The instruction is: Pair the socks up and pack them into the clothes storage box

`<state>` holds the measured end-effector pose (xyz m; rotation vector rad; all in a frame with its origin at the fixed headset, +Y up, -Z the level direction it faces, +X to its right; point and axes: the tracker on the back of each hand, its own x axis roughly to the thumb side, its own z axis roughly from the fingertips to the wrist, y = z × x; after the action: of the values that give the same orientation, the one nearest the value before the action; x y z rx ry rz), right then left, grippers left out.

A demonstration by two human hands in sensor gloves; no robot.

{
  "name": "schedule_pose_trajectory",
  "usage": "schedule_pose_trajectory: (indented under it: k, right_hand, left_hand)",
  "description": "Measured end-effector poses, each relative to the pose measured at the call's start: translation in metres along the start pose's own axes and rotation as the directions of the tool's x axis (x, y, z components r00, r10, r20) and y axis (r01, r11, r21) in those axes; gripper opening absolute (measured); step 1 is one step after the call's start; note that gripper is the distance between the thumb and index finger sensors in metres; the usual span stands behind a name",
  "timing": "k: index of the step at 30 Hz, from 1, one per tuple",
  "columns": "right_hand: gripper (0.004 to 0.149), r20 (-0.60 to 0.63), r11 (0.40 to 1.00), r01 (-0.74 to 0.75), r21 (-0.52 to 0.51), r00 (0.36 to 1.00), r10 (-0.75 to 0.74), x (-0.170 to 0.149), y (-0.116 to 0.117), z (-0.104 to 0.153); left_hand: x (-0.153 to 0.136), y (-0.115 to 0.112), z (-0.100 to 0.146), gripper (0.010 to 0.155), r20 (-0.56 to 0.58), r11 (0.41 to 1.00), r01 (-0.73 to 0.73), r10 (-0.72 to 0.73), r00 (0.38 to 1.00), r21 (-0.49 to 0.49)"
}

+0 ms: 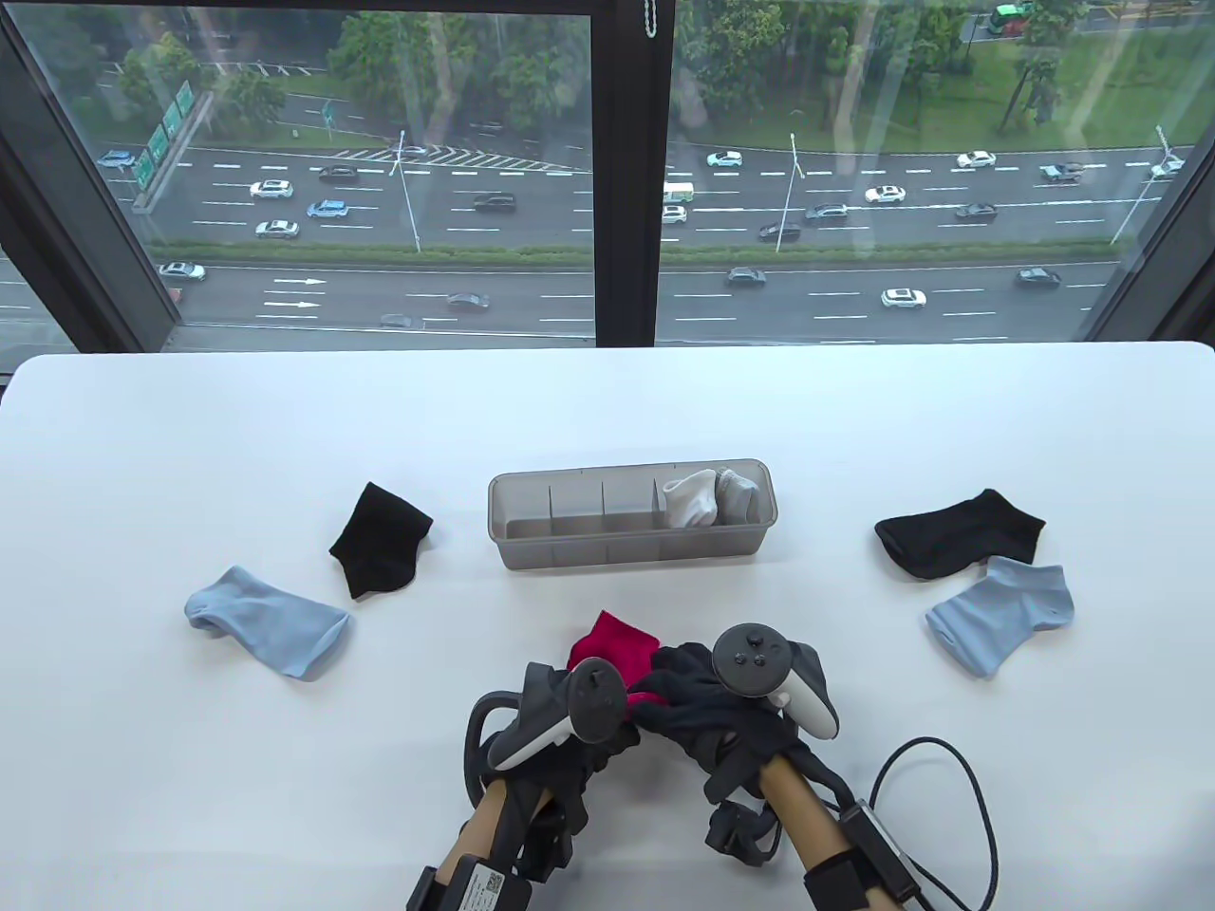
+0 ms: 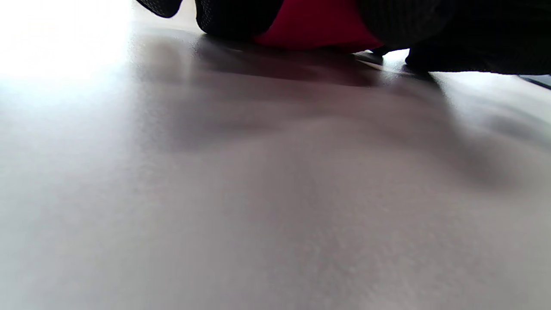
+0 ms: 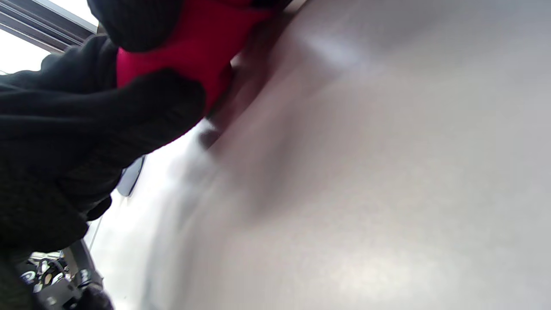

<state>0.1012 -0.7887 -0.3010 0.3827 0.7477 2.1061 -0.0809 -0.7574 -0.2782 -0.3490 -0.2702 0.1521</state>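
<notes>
In the table view, both hands are working low at the near edge of the tabletop (image 1: 607,418). The left hand (image 1: 555,726) and right hand (image 1: 731,707) are meeting over the red socks (image 1: 612,645), apparently folding them into 1 bundle. The storage box (image 1: 532,550) is sitting just beyond, with a white pair (image 1: 691,498) in its right-end compartment. 2 black socks (image 1: 380,539) (image 1: 959,533) and 2 blue socks (image 1: 266,619) (image 1: 1001,612) are lying well apart, left and right.

In the left wrist view, gloved fingers (image 2: 232,17) are pressing on the red fabric against the tabletop; whether that grip is clenching it, I cannot tell.

In the right wrist view, the fingers (image 3: 142,26) and thumb are curling around the red fabric, grasping it.

Judging by this, pairing the red socks is in hand; next comes lifting the bundle into a free compartment.
</notes>
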Motion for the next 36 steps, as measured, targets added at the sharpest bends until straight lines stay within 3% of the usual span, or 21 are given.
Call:
schedule_pose_trajectory:
  k: [4, 7, 10, 13, 15, 16, 20, 21, 23, 25, 28, 32, 34, 36]
  right_hand:
    - [0.045, -0.008, 1.0, 0.027, 0.002, 1.0, -0.027, -0.0015, -0.0005, -0.0007]
    - [0.047, -0.014, 0.999, 0.04, -0.003, 0.999, -0.04, -0.0007, 0.0004, -0.0003]
    - [0.062, -0.009, 0.999, -0.001, -0.032, 1.0, 0.001, -0.0006, 0.0013, 0.0003]
    - [0.047, -0.011, 0.999, 0.03, -0.028, 0.999, -0.031, -0.001, -0.0003, 0.0004]
    - [0.044, -0.014, 0.998, 0.052, -0.018, 0.999, -0.052, -0.0016, -0.0016, 0.0003]
    - [0.044, -0.021, 0.998, 0.054, -0.018, 0.998, -0.054, -0.002, -0.0017, 0.0001]
    - [0.045, -0.029, 0.997, 0.075, -0.018, 0.997, -0.075, -0.0023, -0.0014, 0.0001]
    - [0.046, -0.028, 0.998, 0.064, -0.029, 0.997, -0.065, -0.0015, -0.0004, 0.0009]
    - [0.063, -0.013, 0.999, 0.037, -0.019, 0.999, -0.037, -0.0017, 0.0003, 0.0005]
    - [0.058, -0.019, 0.999, 0.036, 0.017, 0.999, -0.035, -0.0016, -0.0005, 0.0004]
    - [0.047, -0.021, 0.999, 0.027, -0.021, 0.999, -0.028, -0.0011, -0.001, 0.0007]
    - [0.045, -0.03, 0.999, 0.039, 0.001, 0.999, -0.039, -0.0005, -0.0007, -0.0002]
    - [0.044, -0.042, 0.999, 0.042, -0.014, 0.998, -0.043, -0.0009, -0.0002, -0.0001]
    - [0.045, -0.038, 0.999, 0.04, -0.022, 0.998, -0.041, -0.0007, -0.0006, 0.0003]
  left_hand:
    - [-0.0005, -0.0001, 0.0008, 0.055, 0.003, 0.999, 0.006, -0.006, 1.0, 0.034]
    - [-0.001, 0.0014, 0.001, 0.046, 0.001, 0.999, -0.006, 0.006, 1.0, 0.038]
    - [-0.0021, 0.0009, 0.0012, 0.045, 0.0, 1.0, -0.003, 0.003, 1.0, 0.004]
    - [-0.0014, -0.0004, 0.0011, 0.047, 0.0, 0.999, -0.003, 0.003, 1.0, -0.036]
    - [-0.0005, -0.0003, 0.001, 0.051, 0.001, 1.0, 0.005, -0.005, 1.0, -0.011]
    - [-0.0009, 0.0005, 0.0016, 0.062, -0.001, 1.0, 0.008, -0.008, 1.0, -0.004]
    - [-0.002, 0.0036, 0.0025, 0.05, 0.011, 0.999, -0.023, 0.023, 1.0, 0.044]
    - [-0.0026, 0.0035, 0.0024, 0.049, 0.006, 0.999, -0.023, 0.022, 1.0, 0.038]
    - [-0.0037, 0.0031, 0.0027, 0.049, 0.003, 0.999, -0.028, 0.028, 1.0, 0.023]
    - [-0.0036, 0.0018, 0.002, 0.049, 0.008, 1.0, -0.03, 0.03, 1.0, -0.002]
    - [-0.0011, -0.0004, 0.0011, 0.051, 0.013, 0.999, -0.007, 0.007, 1.0, -0.049]
    - [0.0009, -0.0021, 0.0001, 0.051, -0.007, 0.999, 0.033, -0.034, 0.999, -0.038]
    - [0.0016, -0.0019, 0.0007, 0.064, 0.003, 0.999, 0.037, -0.037, 0.999, -0.016]
    - [0.0011, -0.0015, 0.0007, 0.056, -0.003, 0.999, 0.04, -0.04, 0.999, 0.006]
